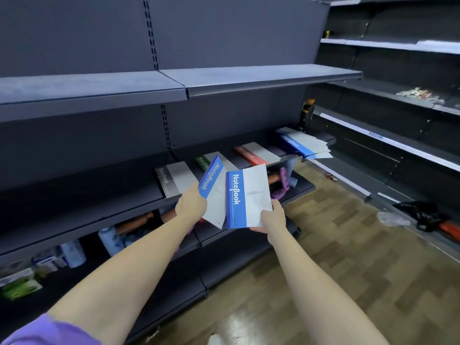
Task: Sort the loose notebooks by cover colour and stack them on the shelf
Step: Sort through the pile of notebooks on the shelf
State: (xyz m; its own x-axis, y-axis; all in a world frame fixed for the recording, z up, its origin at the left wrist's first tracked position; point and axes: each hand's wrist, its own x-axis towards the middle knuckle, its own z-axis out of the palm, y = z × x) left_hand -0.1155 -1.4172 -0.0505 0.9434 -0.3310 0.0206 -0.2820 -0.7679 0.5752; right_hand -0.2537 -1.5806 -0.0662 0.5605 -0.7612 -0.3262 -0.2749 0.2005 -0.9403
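Each of my hands holds a blue-and-white notebook in front of the dark shelf [124, 202]. My left hand [191, 204] grips a tilted blue notebook [214, 190] by its lower edge. My right hand [272, 217] grips a second blue notebook [247, 196] at its bottom right corner, cover facing me. On the shelf behind lie a grey notebook [175, 179], a green notebook [202, 162], a red notebook [257, 153] and a loose pile of blue notebooks [305, 144] at the right end.
An upper shelf [224, 80] overhangs the notebook shelf. Lower shelves hold rolled items [113, 239], boxes [21, 282] and purple cloth [283, 181]. More shelving runs along the right [388, 135]. Dark objects lie on the wood-pattern floor [420, 212].
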